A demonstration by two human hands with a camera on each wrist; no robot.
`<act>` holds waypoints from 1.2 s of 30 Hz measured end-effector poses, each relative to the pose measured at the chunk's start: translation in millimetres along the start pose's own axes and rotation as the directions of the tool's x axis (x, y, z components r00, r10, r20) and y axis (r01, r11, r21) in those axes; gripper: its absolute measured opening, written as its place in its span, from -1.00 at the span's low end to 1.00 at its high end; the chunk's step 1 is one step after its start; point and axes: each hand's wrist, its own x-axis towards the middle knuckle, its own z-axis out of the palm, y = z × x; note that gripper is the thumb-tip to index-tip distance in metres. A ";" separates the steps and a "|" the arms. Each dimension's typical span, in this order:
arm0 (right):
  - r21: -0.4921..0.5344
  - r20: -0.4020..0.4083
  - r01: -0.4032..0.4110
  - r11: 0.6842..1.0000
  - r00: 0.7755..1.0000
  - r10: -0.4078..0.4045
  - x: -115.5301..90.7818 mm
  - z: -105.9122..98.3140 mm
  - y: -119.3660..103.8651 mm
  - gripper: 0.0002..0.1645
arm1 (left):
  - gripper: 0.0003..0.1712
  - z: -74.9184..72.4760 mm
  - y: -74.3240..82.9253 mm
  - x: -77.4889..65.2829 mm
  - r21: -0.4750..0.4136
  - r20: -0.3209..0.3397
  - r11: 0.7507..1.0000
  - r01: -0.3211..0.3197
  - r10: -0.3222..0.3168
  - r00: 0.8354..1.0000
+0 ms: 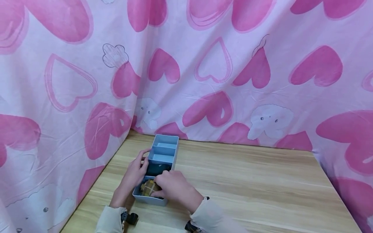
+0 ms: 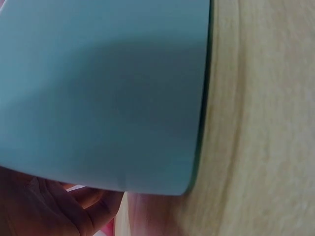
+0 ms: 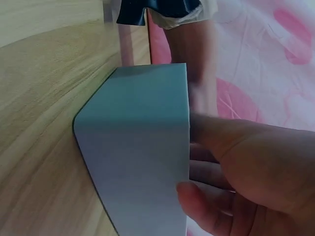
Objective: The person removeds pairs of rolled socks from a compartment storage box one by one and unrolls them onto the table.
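Note:
A long blue-grey organizer box (image 1: 150, 200) with a row of compartments lies on the wooden table. In its nearest compartment is a brown plaid cloth bundle (image 1: 149, 187). A dark folded cloth (image 1: 158, 169) fills the compartment behind it. My right hand (image 1: 175, 186) reaches over the right rim, with curled fingers and thumb gripping the plaid bundle; its fingertips are partly hidden. Along the left wall, my left hand (image 1: 135, 171) rests with extended fingers at the rim. The right wrist view shows the box's end and side wall (image 3: 133, 167) beside the right hand.
Two far compartments (image 1: 163, 158) of the box show bare bottoms. Pink-and-white heart-patterned curtains (image 1: 212, 106) hang along the back and sides of the wooden table (image 1: 247, 184). Dark wrist straps (image 1: 129, 218) sit at the light sleeves.

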 end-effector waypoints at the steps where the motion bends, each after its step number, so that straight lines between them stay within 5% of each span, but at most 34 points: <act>1: -0.005 0.001 -0.008 1.000 1.000 0.008 1.4 0.3 -1.4 -0.60 | -0.47 -0.1 0.1 0.0 0.003 0.002 1.000 0.002 -0.002 1.000; 15: -0.082 0.110 -0.027 0.996 0.993 0.036 8.2 -10.1 -9.8 -0.58 | -0.44 0.2 9.7 -1.5 0.058 0.014 0.998 0.011 -0.012 1.000; 36: 0.088 0.013 -0.040 0.995 0.999 0.039 -1.9 -6.0 2.2 -0.51 | -0.45 2.3 8.8 -3.1 0.071 -0.021 0.996 0.047 -0.046 0.999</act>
